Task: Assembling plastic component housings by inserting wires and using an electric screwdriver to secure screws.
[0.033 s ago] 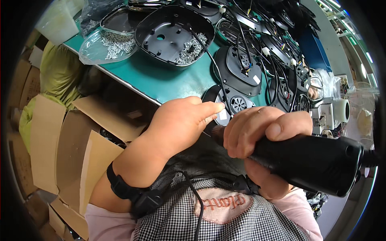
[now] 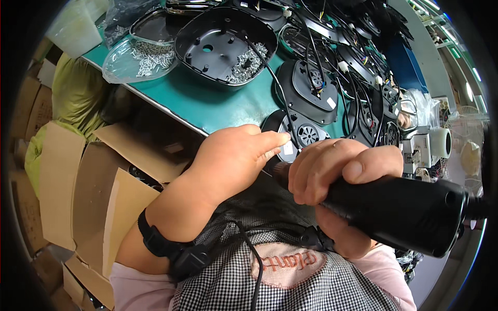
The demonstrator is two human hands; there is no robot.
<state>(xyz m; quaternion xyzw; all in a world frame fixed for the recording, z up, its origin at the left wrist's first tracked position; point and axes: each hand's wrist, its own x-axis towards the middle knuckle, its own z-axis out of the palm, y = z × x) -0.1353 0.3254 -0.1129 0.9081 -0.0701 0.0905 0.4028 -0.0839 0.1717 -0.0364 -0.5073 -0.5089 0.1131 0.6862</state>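
Gripping the black cylindrical electric screwdriver (image 2: 394,210) in your clenched right hand (image 2: 337,173), you steadied the round black plastic base (image 2: 301,136) at frame centre with your left hand (image 2: 233,158), fingers curled on it; fastening seemed unfinished.

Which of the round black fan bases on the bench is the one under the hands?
The nearest round base, at the bench's front edge: the left hand rests by it; the others lie farther back.

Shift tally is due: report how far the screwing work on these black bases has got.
Done, by the look of it: a row of black round bases with wires lies further back on the green bench. In hand: the right hand grips a black electric screwdriver, while the left hand steadies the nearest base. Left: loose screws fill the black tray and a clear bag; how many bases remain cannot be told.
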